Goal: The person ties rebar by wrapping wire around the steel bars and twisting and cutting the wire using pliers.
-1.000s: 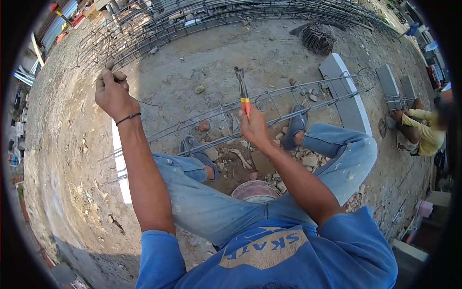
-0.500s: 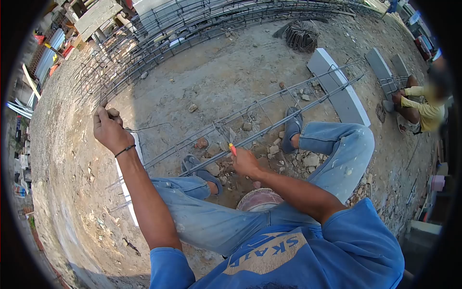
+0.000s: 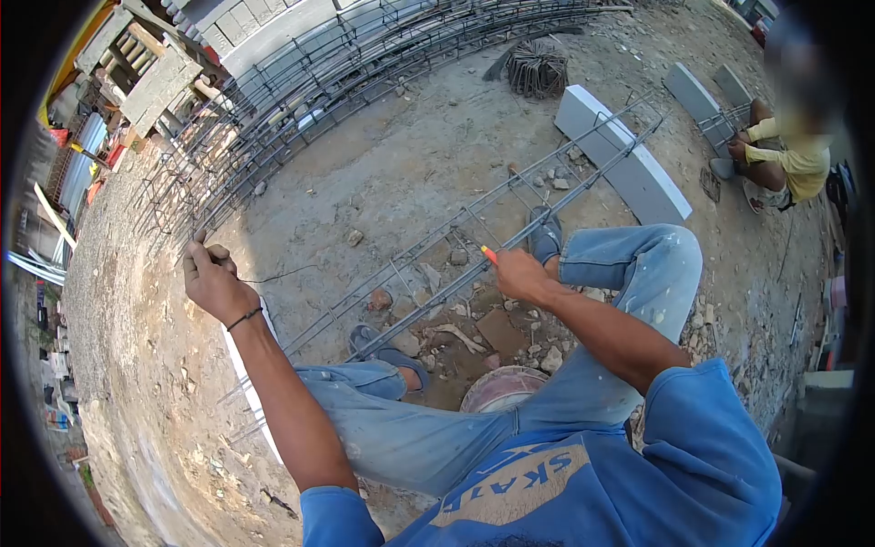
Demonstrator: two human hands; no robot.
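Note:
My left hand (image 3: 221, 281) is raised on the left, its fingers closed around a thin dark tie wire (image 3: 283, 275) that trails off to the right. My right hand (image 3: 524, 276) grips a hand tool with a red-and-yellow handle (image 3: 489, 254); its working end cannot be made out. Beneath that hand runs a long rebar cage (image 3: 428, 304), made of thin bars with square stirrups. A pale block (image 3: 624, 155) bears its far end, and another white block (image 3: 244, 356) lies under the near end, partly behind my left arm.
Between my legs sits a round reddish bucket-like thing (image 3: 499, 387). Stones and broken rubble (image 3: 551, 357) lie around my sandals. More rebar cages (image 3: 301, 109) are stacked behind, near a bundle of bent stirrups (image 3: 536, 68). A person in yellow (image 3: 802, 164) sits at the right.
My right hand has moved up and to the right along the cage with the red-and-yellow-handled tool. My left hand still holds the wire. The view has shifted slightly.

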